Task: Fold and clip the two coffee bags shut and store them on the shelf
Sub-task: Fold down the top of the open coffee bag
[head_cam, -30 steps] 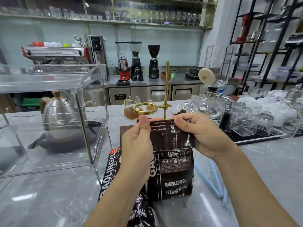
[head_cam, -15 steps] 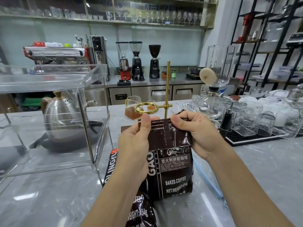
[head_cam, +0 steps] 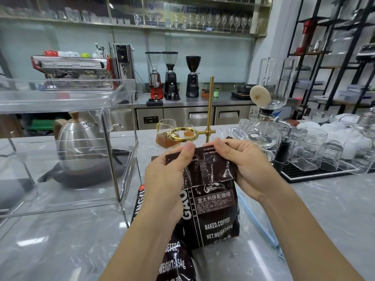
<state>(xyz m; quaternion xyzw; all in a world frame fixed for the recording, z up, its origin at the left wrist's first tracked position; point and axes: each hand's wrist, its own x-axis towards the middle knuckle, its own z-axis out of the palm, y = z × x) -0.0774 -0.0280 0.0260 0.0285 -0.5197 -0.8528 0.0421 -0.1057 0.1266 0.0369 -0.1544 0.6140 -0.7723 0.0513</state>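
Note:
A dark brown coffee bag [head_cam: 215, 209] stands upright on the marble counter in front of me. My left hand [head_cam: 168, 179] and my right hand [head_cam: 247, 167] both pinch its top flap, which is folded down toward me. A second coffee bag [head_cam: 174, 262] lies flat on the counter below my left forearm, partly hidden by it. Two light blue clips [head_cam: 261, 226] lie on the counter right of the upright bag. A clear acrylic shelf [head_cam: 113, 98] stands at the left.
A steel kettle [head_cam: 79, 138] sits behind the clear shelf. A brass dripper stand [head_cam: 210, 122] and glass servers stand just behind the bag. A siphon and several glasses on a black mat [head_cam: 308, 171] crowd the right. Grinders and an espresso machine line the back counter.
Both hands have pressed the bag's top flap further down and forward, tightening the fold. The bag stays upright in the same spot.

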